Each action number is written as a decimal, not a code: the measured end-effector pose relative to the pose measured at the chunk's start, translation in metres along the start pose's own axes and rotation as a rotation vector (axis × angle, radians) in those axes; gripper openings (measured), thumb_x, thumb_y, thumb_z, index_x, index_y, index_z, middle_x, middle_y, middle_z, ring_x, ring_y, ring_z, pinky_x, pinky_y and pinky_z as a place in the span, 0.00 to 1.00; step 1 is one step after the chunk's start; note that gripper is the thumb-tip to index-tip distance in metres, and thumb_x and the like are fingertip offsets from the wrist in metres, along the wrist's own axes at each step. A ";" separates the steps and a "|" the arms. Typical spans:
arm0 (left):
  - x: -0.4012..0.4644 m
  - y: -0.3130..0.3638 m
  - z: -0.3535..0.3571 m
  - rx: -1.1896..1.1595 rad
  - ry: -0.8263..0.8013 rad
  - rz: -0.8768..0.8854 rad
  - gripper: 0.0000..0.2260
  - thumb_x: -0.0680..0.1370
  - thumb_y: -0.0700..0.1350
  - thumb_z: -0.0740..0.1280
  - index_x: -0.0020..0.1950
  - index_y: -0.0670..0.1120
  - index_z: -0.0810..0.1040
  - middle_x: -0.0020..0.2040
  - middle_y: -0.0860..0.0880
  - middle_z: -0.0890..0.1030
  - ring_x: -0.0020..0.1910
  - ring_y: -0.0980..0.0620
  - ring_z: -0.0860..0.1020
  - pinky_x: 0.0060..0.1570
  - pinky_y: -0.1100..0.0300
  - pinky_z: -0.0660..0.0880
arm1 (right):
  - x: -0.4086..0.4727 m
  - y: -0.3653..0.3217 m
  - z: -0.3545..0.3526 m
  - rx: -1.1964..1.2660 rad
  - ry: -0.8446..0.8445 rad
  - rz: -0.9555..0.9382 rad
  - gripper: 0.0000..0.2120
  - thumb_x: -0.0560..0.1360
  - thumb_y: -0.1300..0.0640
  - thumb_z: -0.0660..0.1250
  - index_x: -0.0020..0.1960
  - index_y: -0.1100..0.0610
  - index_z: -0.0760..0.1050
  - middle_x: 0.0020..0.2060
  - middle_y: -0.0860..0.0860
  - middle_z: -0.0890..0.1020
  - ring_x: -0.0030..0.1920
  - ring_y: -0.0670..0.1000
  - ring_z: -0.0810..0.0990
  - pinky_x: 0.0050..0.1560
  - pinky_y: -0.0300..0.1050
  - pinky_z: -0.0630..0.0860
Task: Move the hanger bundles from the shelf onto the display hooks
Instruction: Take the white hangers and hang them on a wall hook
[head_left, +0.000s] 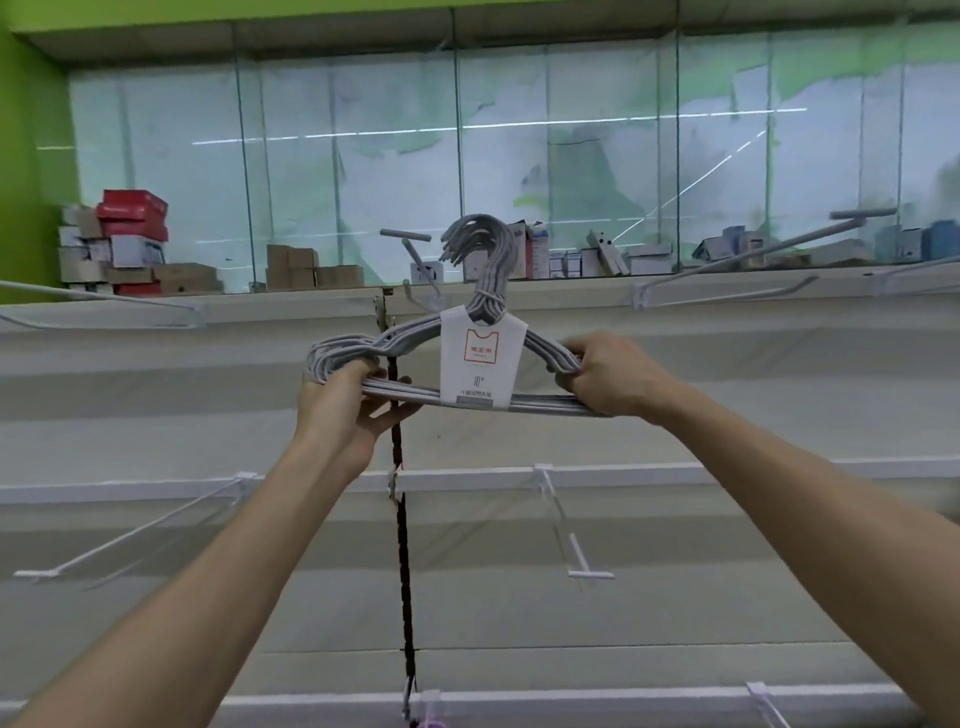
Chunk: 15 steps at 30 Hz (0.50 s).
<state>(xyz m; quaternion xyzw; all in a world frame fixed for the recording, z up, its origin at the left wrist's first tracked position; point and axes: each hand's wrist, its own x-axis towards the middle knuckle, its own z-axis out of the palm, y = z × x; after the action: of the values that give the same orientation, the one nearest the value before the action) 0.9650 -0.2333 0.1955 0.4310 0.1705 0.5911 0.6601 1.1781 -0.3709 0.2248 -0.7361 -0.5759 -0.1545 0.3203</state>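
Two hands' grips (343, 400) (605, 376) hold grey hanger bundle (480, 358) before white pegboard wall (727, 374).

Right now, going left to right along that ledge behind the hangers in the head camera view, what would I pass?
Stack of red and white boxes → brown cardboard boxes → the hanger bundle's hooks, held up by the left hand and right hand → small white and blue boxes → long display hook.
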 end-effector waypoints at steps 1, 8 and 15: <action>0.007 -0.001 -0.002 -0.021 0.003 -0.017 0.04 0.79 0.33 0.63 0.50 0.39 0.75 0.40 0.40 0.76 0.47 0.36 0.80 0.37 0.40 0.82 | 0.006 -0.002 0.002 -0.010 0.000 0.004 0.09 0.77 0.62 0.65 0.54 0.60 0.80 0.44 0.60 0.84 0.45 0.61 0.80 0.44 0.51 0.76; 0.040 -0.011 -0.010 -0.097 0.010 -0.076 0.06 0.79 0.31 0.60 0.44 0.39 0.74 0.39 0.41 0.75 0.39 0.42 0.78 0.36 0.40 0.80 | 0.041 -0.009 0.015 -0.080 -0.011 0.022 0.08 0.76 0.62 0.65 0.53 0.59 0.81 0.42 0.57 0.82 0.41 0.57 0.77 0.38 0.46 0.71; 0.063 -0.019 -0.025 -0.133 0.048 -0.096 0.07 0.78 0.31 0.59 0.43 0.39 0.73 0.40 0.41 0.74 0.40 0.42 0.77 0.42 0.38 0.79 | 0.064 -0.015 0.035 -0.112 -0.023 0.018 0.08 0.76 0.62 0.66 0.53 0.58 0.81 0.43 0.57 0.83 0.44 0.58 0.79 0.45 0.51 0.77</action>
<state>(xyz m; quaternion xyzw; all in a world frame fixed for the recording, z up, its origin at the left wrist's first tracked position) 0.9739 -0.1647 0.1840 0.3634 0.1670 0.5789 0.7106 1.1778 -0.2978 0.2409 -0.7597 -0.5634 -0.1753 0.2735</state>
